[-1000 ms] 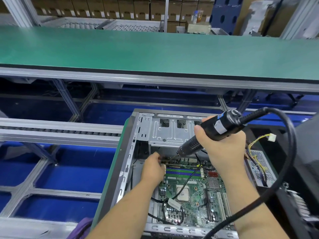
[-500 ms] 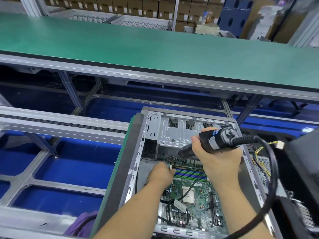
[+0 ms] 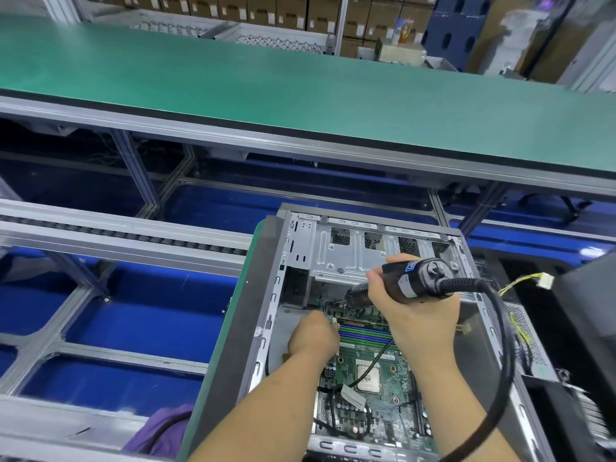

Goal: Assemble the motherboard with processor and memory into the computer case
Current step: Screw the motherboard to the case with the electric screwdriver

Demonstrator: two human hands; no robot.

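Green matting covers the long bench [image 3: 300,95] beyond the work area, with stacked cartons seen behind it. Below the hands, the computer case [image 3: 263,315] is laid open on its side, and the motherboard [image 3: 376,405] is already seated inside it. The processor [image 3: 368,376] is seen mounted just behind the right wrist, and the memory sticks [image 3: 365,336] are found between the 2 hands, slotted in their rows.

The electric screwdriver [image 3: 413,283] is gripped by the right hand [image 3: 420,318], whose fingers are wrapped tightly round the black barrel; its tip is angled down to the far board edge, just ahead of the left fingertips. The left hand [image 3: 311,336] is pressed at the board's far left corner, fingers curled downward; whether a screw is pinched there cannot be told.

Judged from this, placement of the board, processor and memory is done, and fastening is under way at 1 far screw position. Other mounting points nearer the wrists appear unchecked, and a loose yellow-wired connector [image 3: 543,280] beyond the right knuckles is left unplugged, so screws and cabling are probably left.
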